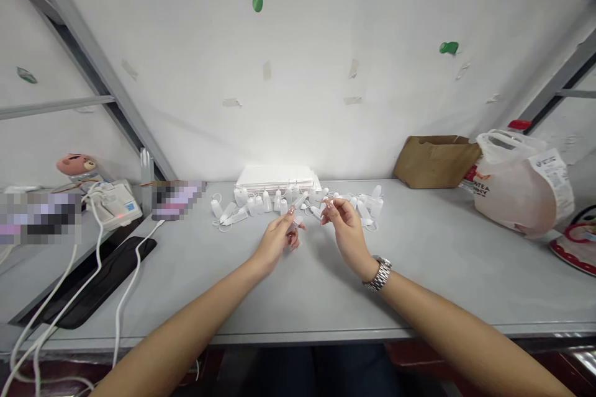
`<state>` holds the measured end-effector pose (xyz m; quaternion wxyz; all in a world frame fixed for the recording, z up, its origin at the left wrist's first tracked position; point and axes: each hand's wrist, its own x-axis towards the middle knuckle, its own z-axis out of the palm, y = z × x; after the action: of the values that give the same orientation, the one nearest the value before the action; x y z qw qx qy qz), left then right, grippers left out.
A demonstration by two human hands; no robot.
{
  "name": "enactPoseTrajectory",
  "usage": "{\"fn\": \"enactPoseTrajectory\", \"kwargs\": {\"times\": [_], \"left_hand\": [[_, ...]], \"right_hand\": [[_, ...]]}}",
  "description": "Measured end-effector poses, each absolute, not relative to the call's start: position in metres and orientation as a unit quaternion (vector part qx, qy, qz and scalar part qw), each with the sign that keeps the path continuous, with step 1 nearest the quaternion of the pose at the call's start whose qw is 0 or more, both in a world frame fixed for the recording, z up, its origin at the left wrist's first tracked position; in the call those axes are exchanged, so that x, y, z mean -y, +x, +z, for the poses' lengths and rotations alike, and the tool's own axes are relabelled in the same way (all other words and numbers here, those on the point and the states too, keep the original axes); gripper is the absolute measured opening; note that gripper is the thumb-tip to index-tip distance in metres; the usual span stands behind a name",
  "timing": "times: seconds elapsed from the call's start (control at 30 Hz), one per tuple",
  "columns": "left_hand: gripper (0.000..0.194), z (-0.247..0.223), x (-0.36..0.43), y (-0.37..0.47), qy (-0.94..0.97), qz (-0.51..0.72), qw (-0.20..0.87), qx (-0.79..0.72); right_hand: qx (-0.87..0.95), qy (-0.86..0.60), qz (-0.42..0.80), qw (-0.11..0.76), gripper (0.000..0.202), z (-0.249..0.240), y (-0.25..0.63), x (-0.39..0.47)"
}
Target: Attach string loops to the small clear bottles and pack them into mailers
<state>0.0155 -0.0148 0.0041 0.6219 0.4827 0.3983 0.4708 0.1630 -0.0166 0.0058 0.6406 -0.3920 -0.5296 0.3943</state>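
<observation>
Above the middle of the grey table, my left hand is closed on a small translucent squeeze bottle, which tilts up and to the right from between thumb and fingers. Just to its right, my right hand has its fingertips pinched together, with a metal watch on the wrist. Something small and whitish may be in that pinch, too small to name. Behind both hands several more small white bottles stand or lie in a loose row. Some have caps on thin loops, and a few lie tipped over, such as the bottle at the left.
A white stack sits against the wall behind the bottles. To the right are a brown paper bag and a filled plastic bag. On the left lie a power strip, white cables and a black flat object.
</observation>
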Motion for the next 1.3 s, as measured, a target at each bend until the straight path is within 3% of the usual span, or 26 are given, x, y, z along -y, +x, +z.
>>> {"fn": "enactPoseTrajectory", "kwargs": {"times": [0.67, 1.07, 1.3], "left_hand": [[0.027, 0.0038, 0.0155, 0.0141, 0.582, 0.39, 0.632, -0.33], [0.04, 0.0057, 0.0194, 0.0134, 0.648, 0.37, 0.55, -0.376], [0.036, 0.0008, 0.0174, 0.011, 0.651, 0.37, 0.513, -0.42]], "right_hand": [[0.524, -0.385, 0.408, 0.641, 0.019, 0.0067, 0.1631, 0.018], [0.526, -0.384, 0.404, 0.642, 0.018, 0.007, 0.1635, 0.0185], [0.524, -0.384, 0.398, 0.648, 0.017, 0.0085, 0.1636, 0.0183]]}}
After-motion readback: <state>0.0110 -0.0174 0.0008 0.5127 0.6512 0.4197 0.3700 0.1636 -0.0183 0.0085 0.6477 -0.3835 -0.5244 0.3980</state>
